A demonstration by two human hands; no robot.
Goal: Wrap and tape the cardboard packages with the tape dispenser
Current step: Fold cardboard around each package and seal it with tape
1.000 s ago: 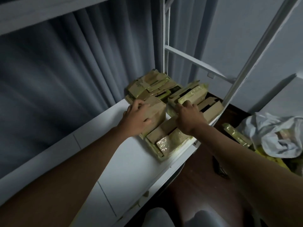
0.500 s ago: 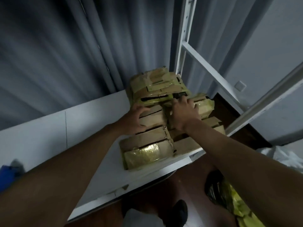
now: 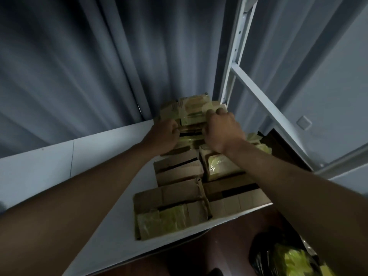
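- Compared with a second ago, both hands are reaching farther back along the white table [image 3: 99, 156]: they were resting on the nearer packages then, and now they are closing on the far stack of cardboard packages [image 3: 191, 110] by the curtain.
- The left hand [image 3: 162, 136] is gripping the left side of that stack, fingers curled against the cardboard; the fingertips are hidden, so how far they wrap I cannot tell.
- The right hand [image 3: 223, 130] is clamping the right side of the same stack, with its fingers hooked over the upper edge.
- The two hands are staying apart, with the stack between them.
- The view is also tilting since half a second ago, so the near package [image 3: 171, 208], with yellowish tape over its front, is now showing lower in the picture, close to the table's front edge.
- More taped packages are lying in two rows between the near one and the stack; one on the right [image 3: 219, 166] is showing glossy yellow tape, partly covered by the right forearm.
- The grey curtain [image 3: 99, 66] is hanging just behind the stack, touching or almost touching it.
- A white metal frame [image 3: 237, 52] is standing just to the right of the stack, its crossbar running down to the right.
- A dark bag with yellow material [image 3: 288, 257] is lying on the brown floor at lower right.
- No tape dispenser is showing in the view.
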